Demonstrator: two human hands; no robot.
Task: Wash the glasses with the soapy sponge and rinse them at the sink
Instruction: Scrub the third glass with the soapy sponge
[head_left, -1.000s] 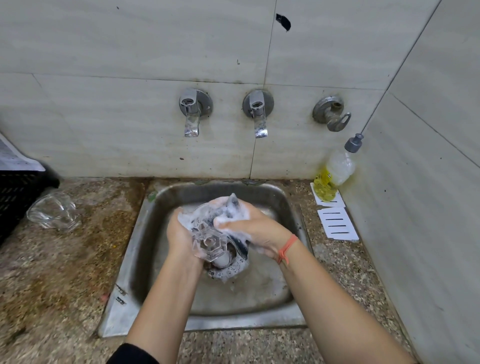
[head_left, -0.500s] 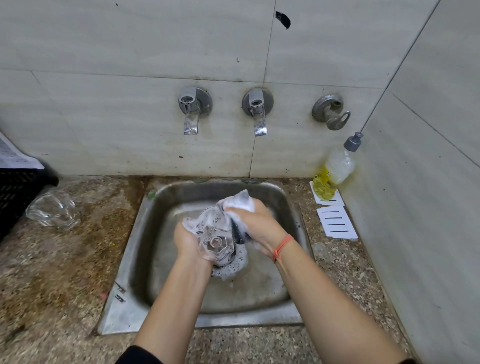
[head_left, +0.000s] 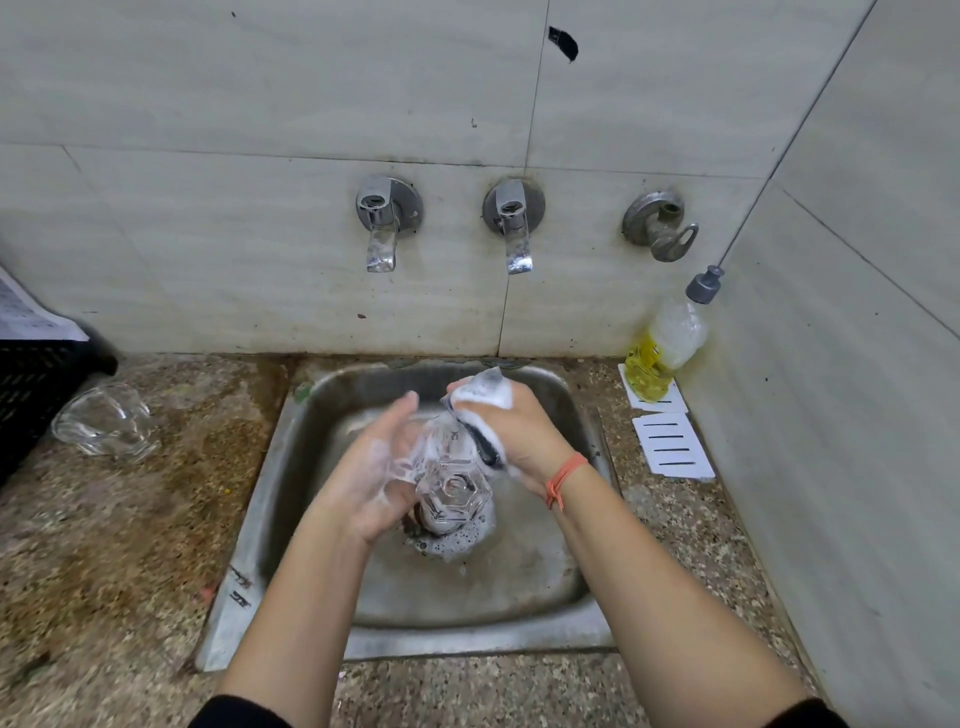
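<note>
Over the steel sink (head_left: 524, 631) I hold a clear faceted glass (head_left: 452, 486), its hexagonal base turned toward me. My left hand (head_left: 376, 475), covered in foam, cups the glass from the left with fingers reaching up along its side. My right hand (head_left: 519, 436) grips a soapy sponge (head_left: 480, 410) with a dark scouring face and presses it against the glass's upper right side. Foam lies in the basin under the glass. A second clear glass (head_left: 104, 421) lies on its side on the counter at the left.
Two chrome taps (head_left: 382, 228) (head_left: 514, 226) stick out of the tiled wall above the sink, with no water running. A yellow dish-soap bottle (head_left: 662, 353) stands in the right corner beside white cards (head_left: 672, 452). A black crate (head_left: 31, 395) sits at the far left.
The sponge has slid from around the glass up to its upper right side. My left hand has opened out along the glass, and both hands have risen slightly in the basin.
</note>
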